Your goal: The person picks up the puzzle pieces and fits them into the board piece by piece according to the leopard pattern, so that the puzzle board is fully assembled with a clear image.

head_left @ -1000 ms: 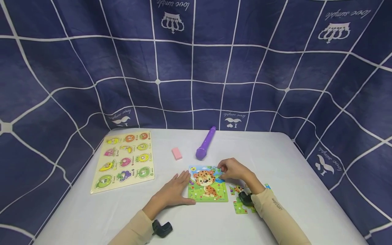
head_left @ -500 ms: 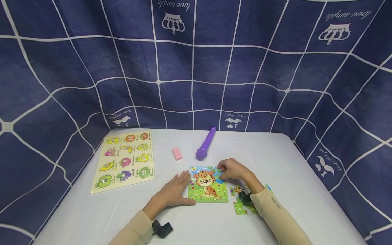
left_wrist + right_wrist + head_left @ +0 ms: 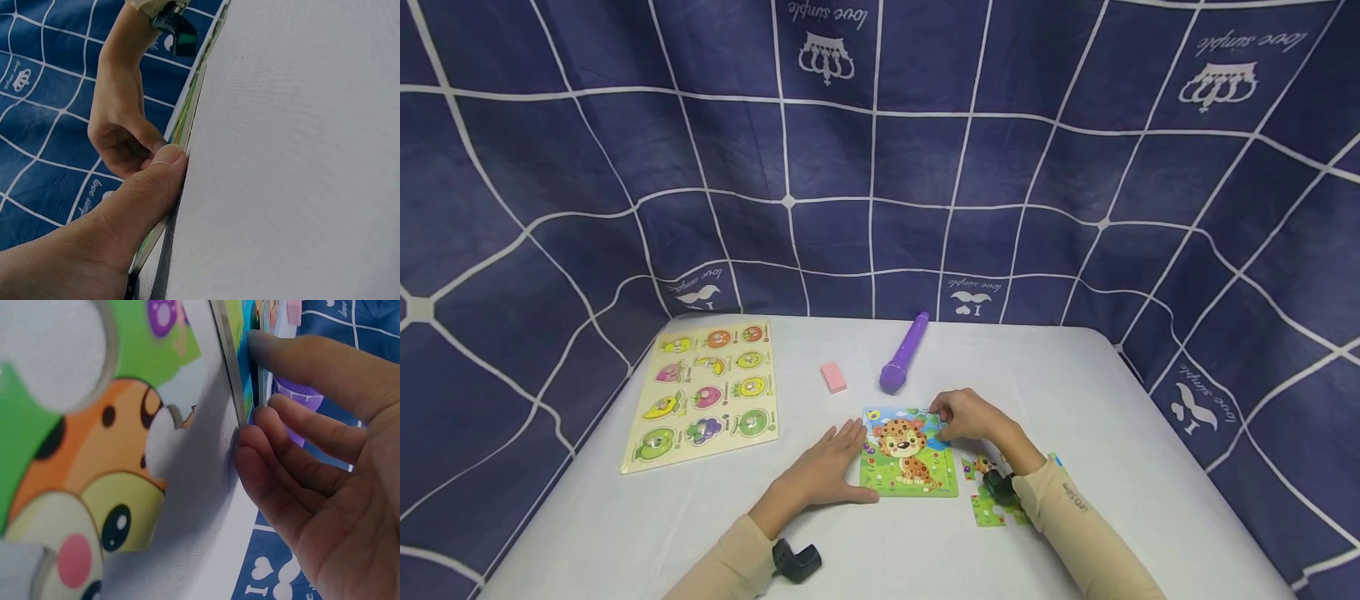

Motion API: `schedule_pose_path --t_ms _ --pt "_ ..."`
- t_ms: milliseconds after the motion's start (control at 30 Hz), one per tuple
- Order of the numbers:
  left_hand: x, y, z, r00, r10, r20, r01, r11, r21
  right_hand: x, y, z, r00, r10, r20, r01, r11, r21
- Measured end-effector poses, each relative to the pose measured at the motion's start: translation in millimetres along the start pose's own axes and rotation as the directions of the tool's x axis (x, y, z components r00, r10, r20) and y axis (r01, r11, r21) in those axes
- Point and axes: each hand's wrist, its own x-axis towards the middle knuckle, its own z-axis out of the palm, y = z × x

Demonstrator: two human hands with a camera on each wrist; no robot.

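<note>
A square jigsaw puzzle board [image 3: 880, 482] with a spotted leopard cub lies flat on the white table. My left hand [image 3: 823, 469] rests at its left edge, fingers extended and thumb spread towards the lower corner. At the upper right corner my right hand [image 3: 973, 417] bends over the board. In the right wrist view its thumb and fingertips pinch a thin puzzle piece [image 3: 263, 378] along the board's edge; most of that piece is hidden. Loose puzzle pieces [image 3: 987, 510] lie right of the board, partly under my right forearm, one printed with a leopard's face [image 3: 119, 434].
A wooden fruit puzzle board [image 3: 700, 450] lies at the left of the table. Behind the leopard puzzle are a small pink block [image 3: 832, 377] and a purple toy microphone [image 3: 902, 357]. A dark blue checked curtain [image 3: 910, 158] hangs round the table.
My right hand's fingertips have shifted very slightly left at the board's upper right corner. My left hand and the other things stay in place.
</note>
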Motion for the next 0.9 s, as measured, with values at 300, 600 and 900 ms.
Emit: schedule_pose_path --t_ms 300,600,900 --pt "-0.2 -0.6 0.6 1.000 -0.003 0.004 0.003 1.000 -0.008 0.7 1.9 2.6 1.000 0.006 -0.010 -0.006 1.000 0.018" --pt "-0.3 -0.8 0.3 1.000 -0.012 0.011 0.012 1.000 -0.019 1.4 2.3 4.3 0.999 0.031 -0.012 -0.030 0.999 0.020" --pt "0.4 -0.7 -0.3 1.000 -0.004 0.005 0.004 1.000 -0.012 0.3 -2.3 0.6 0.999 0.027 -0.016 -0.027 1.000 0.011"
